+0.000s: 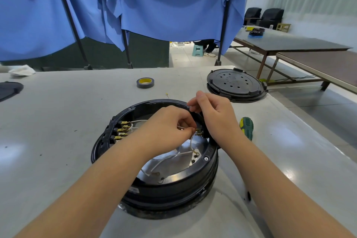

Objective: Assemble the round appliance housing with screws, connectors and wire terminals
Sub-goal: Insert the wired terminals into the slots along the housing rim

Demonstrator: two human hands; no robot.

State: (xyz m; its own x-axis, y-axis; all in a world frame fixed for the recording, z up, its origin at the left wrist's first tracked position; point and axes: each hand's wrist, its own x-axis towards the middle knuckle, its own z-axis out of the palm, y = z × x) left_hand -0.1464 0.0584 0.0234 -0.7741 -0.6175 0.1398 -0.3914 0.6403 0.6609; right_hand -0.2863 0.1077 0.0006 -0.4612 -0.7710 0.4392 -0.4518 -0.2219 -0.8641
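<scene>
Grey tabletop (58,121) carries the round black housing (173,189) near its front edge. Inside, the left hand (166,127) pinches a white wire (181,127) at a brass terminal (198,131) on the right wall, while the right hand (214,110) curls over the rim there. 4 terminals (121,130) line the left wall. Beside lie a screwdriver (246,126), tape (145,82) and lid (236,84).
</scene>
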